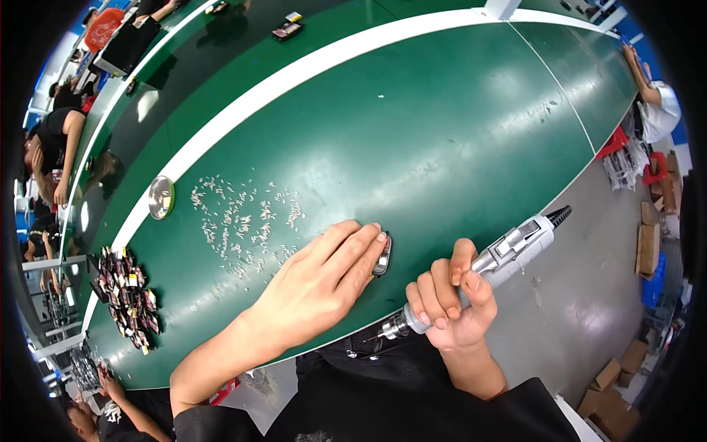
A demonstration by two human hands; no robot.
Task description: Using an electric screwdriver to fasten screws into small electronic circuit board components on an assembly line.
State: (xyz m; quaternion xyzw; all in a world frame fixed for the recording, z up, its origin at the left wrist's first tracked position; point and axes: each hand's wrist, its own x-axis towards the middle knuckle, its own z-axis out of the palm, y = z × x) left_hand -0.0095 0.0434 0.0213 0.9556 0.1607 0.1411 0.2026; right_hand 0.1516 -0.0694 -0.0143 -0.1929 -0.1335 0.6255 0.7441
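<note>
Screwdriver, a fat grey power one (pixel 508 254), sits in the right hand (pixel 456 298). That hand curls its fingers around the tool, in front of the table edge. The thin tip points down and to the left, and a black cord (pixel 562 215) comes out of the other end.

The left hand (pixel 313 283) is palm down, with its fingers close together. Their tips touch a small dark gadget (pixel 383 264) and hold it on the green table (pixel 456 169), near the front edge. The fingers hide part of it, so I cannot tell its whole shape.

Lots of tiny light bits (pixel 245 230) are spread on the table past the left hand. A shiny round dish (pixel 160 197) is near them, by a long white strip (pixel 294 81). Far to the left, many small dark gadgets lie in a pile (pixel 129 295). On the far right, a person in a white top (pixel 660 110) is at the table. Brown boxes (pixel 648 250) are on the floor (pixel 560 309).
</note>
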